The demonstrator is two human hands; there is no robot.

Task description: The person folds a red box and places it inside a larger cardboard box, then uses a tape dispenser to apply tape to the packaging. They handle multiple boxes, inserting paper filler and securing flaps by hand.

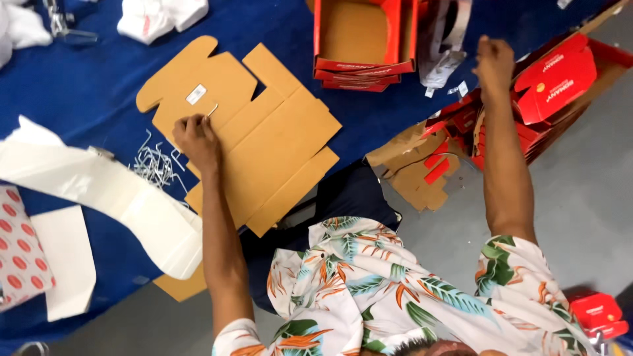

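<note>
- Brown corrugated cardboard, a flat unfolded box blank [264,142], lies on the blue table cover [86,86] in front of the person, with a small white label [196,94] near its upper left corner.
- The left hand [196,142] rests on the left part of the blank, fingers curled together and pinched on a thin bent metal wire hook [212,109] that touches the cardboard just above the hand.
- Just left of that hand, on the blue cover, sits a loose pile of metal hooks [155,165].
- The right hand [493,60] is stretched out far to the right, closed in a fist near a stack of red folded boxes [550,82] at the table's edge; what, if anything, it grips cannot be made out.
- An open red box with a brown inside [364,36] stands on more red ones beyond the blank, and a crumpled plastic bag [443,46] lies beside it.
- White paper sheets [99,188] curl across the left of the table, next to a red-dotted sheet [20,250].
- Torn cardboard scraps [412,171] lie below the right arm, over the grey floor [587,211].
</note>
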